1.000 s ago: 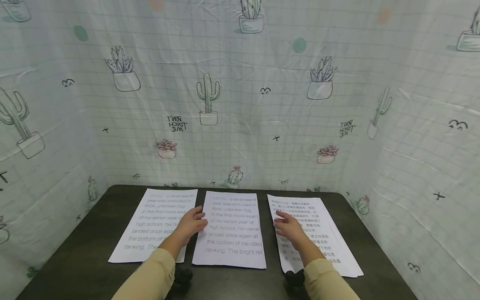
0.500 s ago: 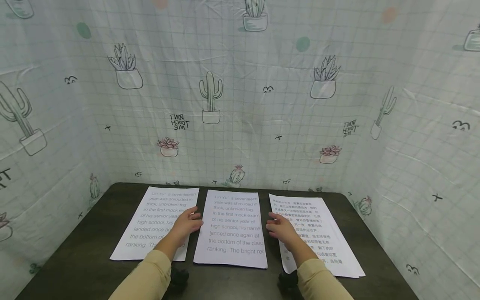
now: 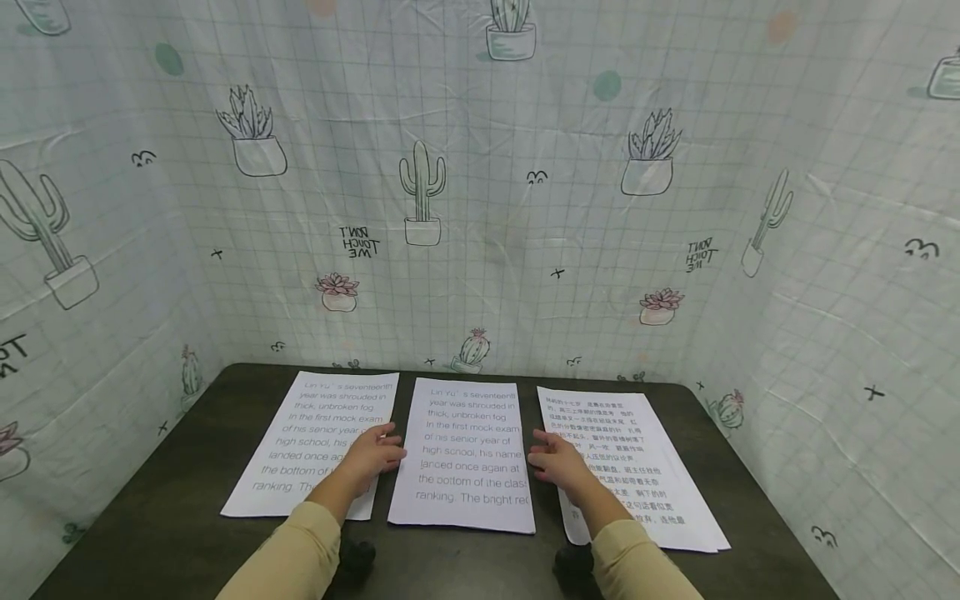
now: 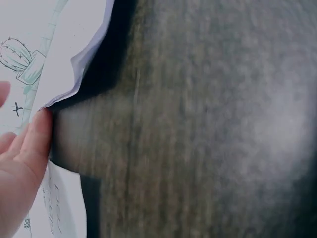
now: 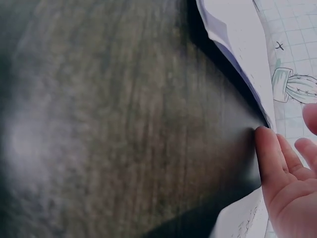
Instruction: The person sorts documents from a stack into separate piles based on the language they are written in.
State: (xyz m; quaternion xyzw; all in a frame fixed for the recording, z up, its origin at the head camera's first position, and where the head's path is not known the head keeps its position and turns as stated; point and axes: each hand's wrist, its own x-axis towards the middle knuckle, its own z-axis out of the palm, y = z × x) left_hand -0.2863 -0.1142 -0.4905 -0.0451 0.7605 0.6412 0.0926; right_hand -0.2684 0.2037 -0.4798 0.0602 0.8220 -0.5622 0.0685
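As left hand (image 3: pixel 363 461) angles inward, right hand (image 3: pixel 561 463) matches.

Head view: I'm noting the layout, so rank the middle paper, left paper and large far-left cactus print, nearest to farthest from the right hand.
1. Middle paper: just left of the right hand.
2. Left paper: left of the middle paper.
3. Cactus print: far left, on the backdrop.

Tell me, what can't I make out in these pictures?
Head view: some words on the left paper, hidden behind the left hand.
Head view: some characters on the right paper, covered by the right hand.
Head view: what the dark object beside the left sleeve is; too dark.
Left wrist view: the rest of the left hand, cut off by the left edge.
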